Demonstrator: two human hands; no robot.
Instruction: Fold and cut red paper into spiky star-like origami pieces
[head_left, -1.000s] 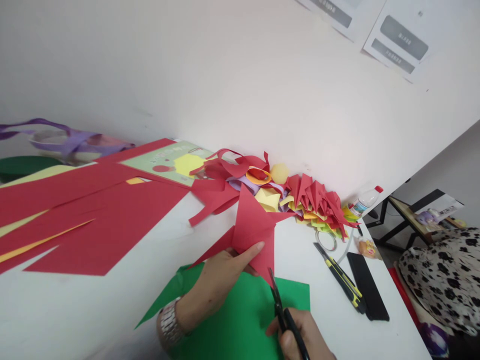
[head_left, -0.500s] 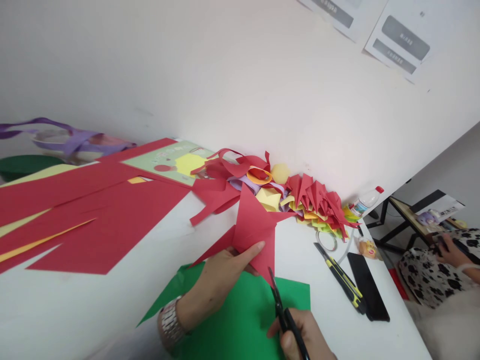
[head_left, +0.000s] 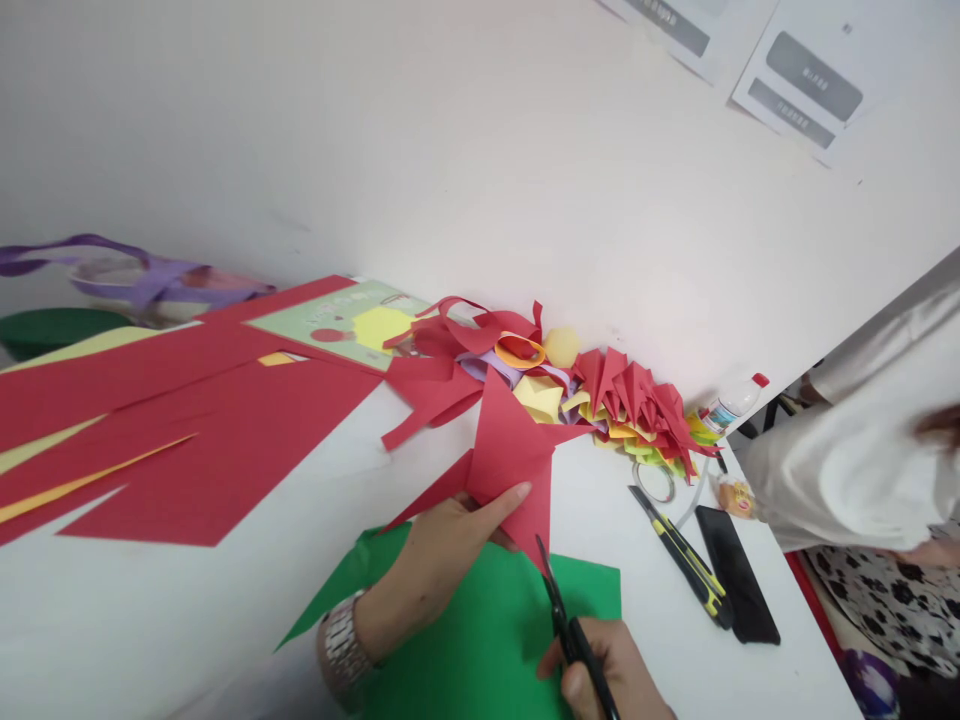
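Observation:
A red paper star (head_left: 510,450) with folded points is pinched in my left hand (head_left: 442,550), thumb on top and fingers underneath. My right hand (head_left: 611,670) grips black-handled scissors (head_left: 559,610), their blade tips at the star's lower point. The blades look nearly closed there; whether they bite into the paper I cannot tell. Beneath both hands lies a green paper sheet (head_left: 465,640) on the white table (head_left: 285,590).
Red sheets (head_left: 285,440) cover the left side. Paper scraps (head_left: 442,390) and a pile of folded red pieces (head_left: 637,390) line the wall. To the right lie a tape roll (head_left: 654,482), a utility knife (head_left: 682,560), a black phone (head_left: 739,575) and a bottle (head_left: 735,403).
A person in a white garment has come into view at the right, covering the shelf and part of the seated person. My hands, the star and the scissors have barely moved.

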